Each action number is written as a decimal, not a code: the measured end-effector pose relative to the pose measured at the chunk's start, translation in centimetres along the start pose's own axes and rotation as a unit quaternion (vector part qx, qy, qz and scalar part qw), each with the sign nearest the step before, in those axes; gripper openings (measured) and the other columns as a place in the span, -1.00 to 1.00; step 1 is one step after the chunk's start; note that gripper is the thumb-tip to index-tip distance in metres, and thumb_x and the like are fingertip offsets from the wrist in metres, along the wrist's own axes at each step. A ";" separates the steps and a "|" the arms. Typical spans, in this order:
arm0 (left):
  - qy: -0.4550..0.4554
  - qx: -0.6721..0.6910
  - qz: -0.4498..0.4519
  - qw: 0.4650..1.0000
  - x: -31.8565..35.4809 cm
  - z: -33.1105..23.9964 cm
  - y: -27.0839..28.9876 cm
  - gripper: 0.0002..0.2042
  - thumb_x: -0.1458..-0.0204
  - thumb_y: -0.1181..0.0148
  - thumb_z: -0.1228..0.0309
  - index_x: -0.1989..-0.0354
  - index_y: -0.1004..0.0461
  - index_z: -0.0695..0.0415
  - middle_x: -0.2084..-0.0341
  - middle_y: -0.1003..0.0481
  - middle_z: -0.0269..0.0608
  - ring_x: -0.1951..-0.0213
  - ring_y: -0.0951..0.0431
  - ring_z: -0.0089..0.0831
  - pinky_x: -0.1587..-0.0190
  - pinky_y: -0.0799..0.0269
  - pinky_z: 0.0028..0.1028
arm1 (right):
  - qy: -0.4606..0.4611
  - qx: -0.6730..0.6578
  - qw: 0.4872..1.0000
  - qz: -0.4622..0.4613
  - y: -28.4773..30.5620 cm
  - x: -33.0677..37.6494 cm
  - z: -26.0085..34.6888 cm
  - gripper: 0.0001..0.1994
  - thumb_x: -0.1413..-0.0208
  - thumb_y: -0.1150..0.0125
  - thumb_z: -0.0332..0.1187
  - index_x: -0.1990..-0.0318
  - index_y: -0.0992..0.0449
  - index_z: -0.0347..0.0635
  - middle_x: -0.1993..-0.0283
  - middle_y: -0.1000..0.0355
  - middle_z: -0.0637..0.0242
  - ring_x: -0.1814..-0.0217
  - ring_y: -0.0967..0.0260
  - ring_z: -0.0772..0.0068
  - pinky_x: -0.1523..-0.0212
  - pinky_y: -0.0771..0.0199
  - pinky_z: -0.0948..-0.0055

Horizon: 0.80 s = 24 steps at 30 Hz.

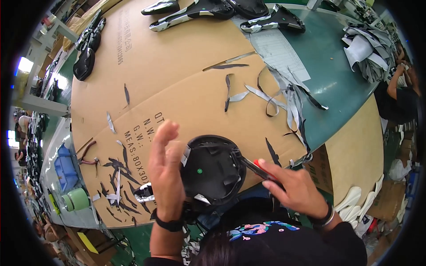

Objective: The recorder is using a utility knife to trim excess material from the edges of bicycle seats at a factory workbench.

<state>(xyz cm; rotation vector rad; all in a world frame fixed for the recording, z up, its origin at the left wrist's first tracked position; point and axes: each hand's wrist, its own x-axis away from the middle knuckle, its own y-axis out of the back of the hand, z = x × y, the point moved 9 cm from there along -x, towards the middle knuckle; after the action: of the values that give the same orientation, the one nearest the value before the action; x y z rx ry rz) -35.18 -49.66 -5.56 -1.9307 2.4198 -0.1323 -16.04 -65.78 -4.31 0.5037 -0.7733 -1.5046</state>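
A round black padded shell (pixel 212 173) lies near the front edge of the cardboard, its hollow side up, with a green dot inside. Dark material is folded over its rim. My left hand (pixel 166 173) is raised beside the shell's left side, fingers stretched and apart, slightly blurred and holding nothing. My right hand (pixel 298 187) is closed around a slim dark tool with a red part (pixel 257 164). The tool's far end meets the shell's right rim; its exact kind I cannot make out. A black-and-white piece (pixel 144 193) shows by my left wrist.
Printed cardboard (pixel 191 102) covers much of the green table (pixel 330 111). Dark scraps (pixel 120 177) and grey strips (pixel 290 99) lie about. Red-handled pliers (pixel 90 155), a blue tray (pixel 66 168) and a green roll (pixel 76 199) are left. Black padded parts (pixel 199 12) line the back; grey fabric (pixel 370 51) is piled right.
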 end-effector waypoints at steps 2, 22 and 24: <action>0.076 -0.252 0.093 0.960 -1.2 0.9 0.2 -0.54 -0.06 -0.26 0.37 -0.09 -0.34 0.33 -0.03 -0.44 0.01 -0.04 -0.44 -0.22 -0.03 -0.34 -0.29 | 0.009 0.007 0.999 0.033 0.4 -2.3 -0.2 -0.52 -0.13 -0.19 -0.31 -0.24 -0.34 -0.02 0.38 -0.49 0.14 0.44 -0.46 0.05 0.45 -0.44 0.25; 0.181 -0.057 -0.100 0.977 8.6 2.1 3.3 -0.64 0.04 -0.28 0.57 0.03 -0.42 0.28 0.21 -0.50 -0.27 0.21 -0.46 -0.54 0.09 -0.36 -0.52 | 0.012 -0.190 0.980 0.049 -6.4 1.8 0.6 -0.33 -0.15 -0.17 -0.39 -0.38 0.00 -0.18 0.17 -0.47 -0.19 0.24 -0.45 -0.27 0.29 -0.46 0.03; 0.115 -0.084 -0.161 0.977 10.1 0.9 2.9 -0.72 0.00 -0.28 0.56 0.12 -0.39 0.26 0.27 -0.47 -0.27 0.21 -0.42 -0.55 0.09 -0.33 -0.55 | -0.020 -0.202 0.977 0.059 -6.8 3.5 0.2 -0.34 -0.16 -0.16 -0.37 -0.37 -0.01 -0.17 0.17 -0.47 -0.20 0.25 -0.44 -0.29 0.27 -0.46 0.03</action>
<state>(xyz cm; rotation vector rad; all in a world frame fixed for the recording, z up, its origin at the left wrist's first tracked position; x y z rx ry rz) -40.20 -58.91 -6.50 -2.5045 2.2890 -0.1755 -21.22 -69.46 -8.57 0.1194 -0.4980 -1.5149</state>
